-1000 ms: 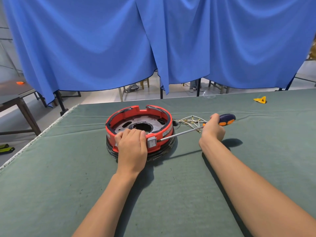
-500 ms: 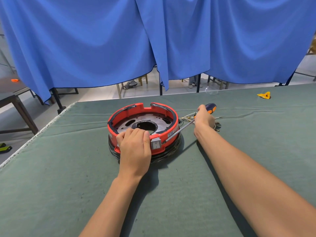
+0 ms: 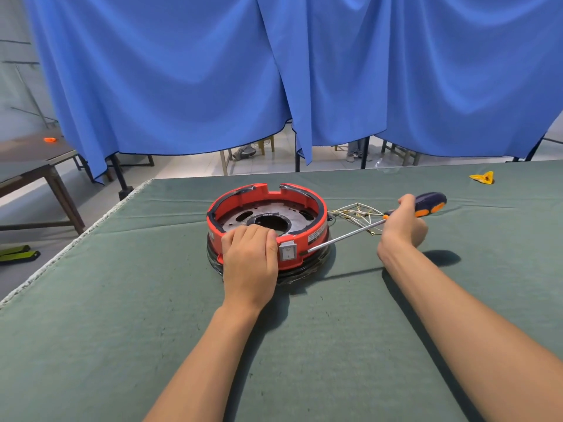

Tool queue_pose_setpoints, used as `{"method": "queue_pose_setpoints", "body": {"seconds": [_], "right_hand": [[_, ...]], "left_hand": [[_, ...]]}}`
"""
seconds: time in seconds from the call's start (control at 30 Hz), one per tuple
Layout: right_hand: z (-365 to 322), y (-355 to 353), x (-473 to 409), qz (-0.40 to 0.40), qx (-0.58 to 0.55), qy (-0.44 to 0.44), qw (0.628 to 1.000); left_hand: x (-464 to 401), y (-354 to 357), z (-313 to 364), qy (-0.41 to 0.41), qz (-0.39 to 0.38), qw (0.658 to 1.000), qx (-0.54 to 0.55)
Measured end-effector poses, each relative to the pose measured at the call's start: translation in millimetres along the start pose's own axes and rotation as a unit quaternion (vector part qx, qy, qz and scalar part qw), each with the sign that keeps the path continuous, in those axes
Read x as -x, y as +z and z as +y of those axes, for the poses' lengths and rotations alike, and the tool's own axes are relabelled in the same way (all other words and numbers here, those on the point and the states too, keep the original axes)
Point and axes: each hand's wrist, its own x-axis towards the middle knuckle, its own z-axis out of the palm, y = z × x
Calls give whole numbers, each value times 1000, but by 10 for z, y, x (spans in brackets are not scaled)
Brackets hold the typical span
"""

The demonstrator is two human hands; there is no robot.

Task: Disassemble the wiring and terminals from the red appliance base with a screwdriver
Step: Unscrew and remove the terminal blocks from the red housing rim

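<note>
Steel screwdriver [image 3: 359, 231] shaft, drawn rightward again by the gripping right hand [image 3: 403, 223], meets the red appliance base [image 3: 268, 223] wall beside the switch [image 3: 288, 252] at frame centre, suggesting prying there, while left hand [image 3: 249, 257] fingers [image 3: 243, 236] curl over the rim.

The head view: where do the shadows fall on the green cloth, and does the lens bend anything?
Head view: the right hand and screwdriver cast a separate shadow on the green cloth toward the right, so they are lifted; a shadow darkens the cloth under the left hand at the red base. The wide lens curves the table's edges. The picture is sharp, without glare.
</note>
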Motion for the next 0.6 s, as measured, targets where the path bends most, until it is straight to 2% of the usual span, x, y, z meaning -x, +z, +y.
{"method": "queue_pose_setpoints", "body": {"seconds": [0.3, 0.6], "right_hand": [[106, -77, 77, 10, -24, 24, 999], [136, 157, 4, 8, 12, 31, 999]], "left_hand": [[4, 34, -23, -62, -17, 995, -71], [-19, 91, -8, -86, -10, 996, -16]]}}
